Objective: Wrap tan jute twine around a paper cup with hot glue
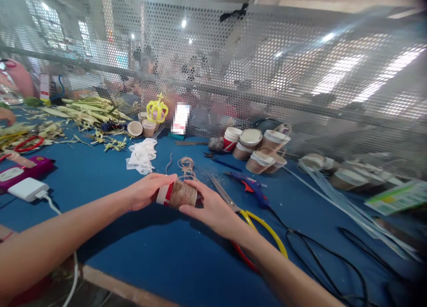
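Between my two hands, a paper cup (182,194) wrapped in jute twine lies tilted on its side above the blue table. Its left end shows white and red, while brown twine covers the rest. My left hand (145,191) grips the white end, thumb on top. Around the right end curl the fingers and thumb of my right hand (210,204). Loose twine (187,165) trails in loops just behind the cup. Scissors (230,200) with yellow and red handles lie partly under my right forearm. Beyond them rests a blue glue gun (250,187).
Several twine-wrapped cups (258,160) stand at the back right, near pliers (222,161) and glue sticks (353,204). Crumpled white cloth (143,156), a phone (180,118) and dried husks (90,111) lie toward the back. A purple power strip (36,168) sits left. Black cable (313,253) crosses the right side.
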{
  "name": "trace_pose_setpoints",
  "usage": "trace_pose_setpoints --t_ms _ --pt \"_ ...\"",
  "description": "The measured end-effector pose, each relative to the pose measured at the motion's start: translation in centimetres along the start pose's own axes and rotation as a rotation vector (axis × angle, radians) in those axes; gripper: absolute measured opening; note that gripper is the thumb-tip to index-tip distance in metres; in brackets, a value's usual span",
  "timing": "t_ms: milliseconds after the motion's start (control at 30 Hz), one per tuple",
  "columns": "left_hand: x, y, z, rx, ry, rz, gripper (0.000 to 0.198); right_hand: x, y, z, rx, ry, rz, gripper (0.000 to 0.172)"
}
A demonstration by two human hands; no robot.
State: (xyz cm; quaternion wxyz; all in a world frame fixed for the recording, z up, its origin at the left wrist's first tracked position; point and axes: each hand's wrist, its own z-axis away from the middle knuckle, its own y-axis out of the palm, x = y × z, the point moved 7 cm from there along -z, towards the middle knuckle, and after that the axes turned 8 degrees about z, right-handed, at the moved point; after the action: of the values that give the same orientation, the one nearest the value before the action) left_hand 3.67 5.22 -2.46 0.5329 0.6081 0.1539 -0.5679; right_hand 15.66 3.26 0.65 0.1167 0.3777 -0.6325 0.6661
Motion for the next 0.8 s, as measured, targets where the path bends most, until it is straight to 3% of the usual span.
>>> trace_pose_setpoints --t_ms 167,300,433,533,667,800 --pt "0.3 -0.5 0.2 -0.100 0.007 -0.036 0.028 0.3 0.3 0.6 0.052 -0.039 0.014 0.058" --pt "-0.1 0.0 0.6 -0.082 0.038 -0.122 0.032 -1.1 -0.2 -0.4 0.138 0.078 -0.187 0.051" --pt "0.0 0.9 1.0 0.047 0.039 -0.292 0.032 -3.0 -0.4 -3.7 0.150 0.217 -0.294 0.061" --pt "0.5 1.6 1.2 0.144 0.009 -0.329 0.032 -3.5 -0.9 -7.3 0.069 0.217 -0.251 0.053" --pt "0.7 1.7 1.1 0.126 -0.004 -0.297 0.035 -3.8 -1.6 -11.2 -0.022 0.236 -0.186 0.041" --pt "0.8 1.2 0.9 0.064 -0.017 -0.236 0.038 -4.0 -1.8 -11.7 0.038 0.281 -0.094 0.033"
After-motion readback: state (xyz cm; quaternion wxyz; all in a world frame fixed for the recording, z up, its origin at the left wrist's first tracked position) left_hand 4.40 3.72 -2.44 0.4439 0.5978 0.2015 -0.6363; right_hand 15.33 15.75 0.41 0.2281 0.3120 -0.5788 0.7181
